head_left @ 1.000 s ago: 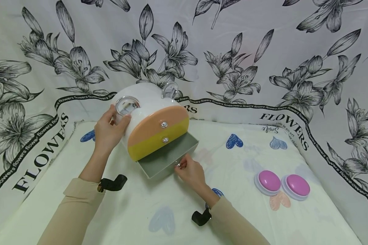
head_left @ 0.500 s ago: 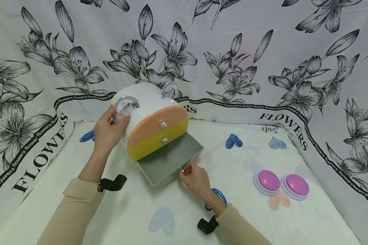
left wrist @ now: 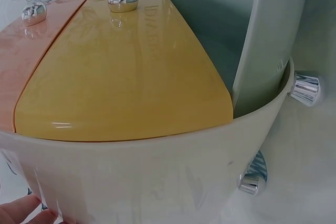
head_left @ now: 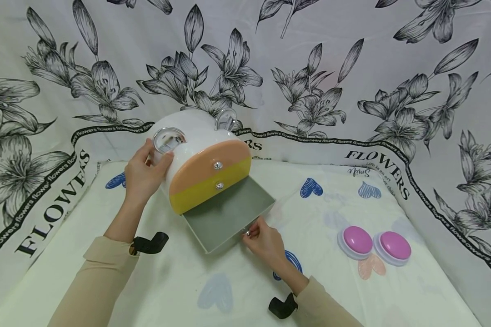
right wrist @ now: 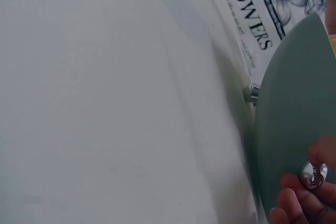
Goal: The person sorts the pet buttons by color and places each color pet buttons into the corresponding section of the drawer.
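Observation:
A white rounded drawer box [head_left: 192,122] with silver ear-like rings stands left of centre. Its orange drawer front [head_left: 204,159] and yellow drawer front [head_left: 212,186] sit closed. Below them, the grey-green bottom drawer [head_left: 229,213] is pulled far out, with nothing inside. My left hand [head_left: 143,175] grips the box's left side beside the silver ring, thumb toward the front. With thumb and fingers, my right hand [head_left: 266,240] pinches the silver knob [right wrist: 313,174] on the green drawer's front. Short silver feet [left wrist: 306,88] show under the box in the left wrist view.
Two pink-domed push lights or buttons with white bases, a left one [head_left: 358,240] and a right one [head_left: 394,247], lie on the right. A heart-print white cloth [head_left: 167,290] covers the surface. Behind the box hangs a flower-print curtain [head_left: 294,27].
The green drawer has slid further out toward the front right, drawn along with my right hand on its knob. My left hand and the box stay in place.

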A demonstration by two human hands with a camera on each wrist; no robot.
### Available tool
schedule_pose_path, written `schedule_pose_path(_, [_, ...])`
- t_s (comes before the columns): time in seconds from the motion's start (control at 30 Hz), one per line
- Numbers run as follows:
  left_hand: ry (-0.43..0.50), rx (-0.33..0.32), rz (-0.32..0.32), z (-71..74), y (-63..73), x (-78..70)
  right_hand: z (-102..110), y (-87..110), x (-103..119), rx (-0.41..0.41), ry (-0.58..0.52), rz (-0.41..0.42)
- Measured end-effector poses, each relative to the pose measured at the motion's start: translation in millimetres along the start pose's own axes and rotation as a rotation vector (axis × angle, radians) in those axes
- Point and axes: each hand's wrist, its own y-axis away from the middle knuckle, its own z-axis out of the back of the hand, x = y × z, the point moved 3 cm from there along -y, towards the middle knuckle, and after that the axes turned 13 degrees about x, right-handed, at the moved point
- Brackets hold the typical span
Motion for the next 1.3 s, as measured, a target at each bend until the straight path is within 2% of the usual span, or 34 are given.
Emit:
schedule_pose_path(0.3, [0.002,0.002,-0.007,0.0,0.6,-0.9,2.0,8.0,-3.3,0.009,-0.002,0.024])
schedule_pose_path(0.93, [0.001,-0.004,-0.012,0.1,1.5,-1.0,-0.1,15.7,-3.5,0.026,-0.015,0.001])
schedule_pose_path(1.3, [0.003,-0.013,-0.024,-0.3,1.2,-1.4,19.3,25.4,-4.0,0.070,-0.010,0.070])
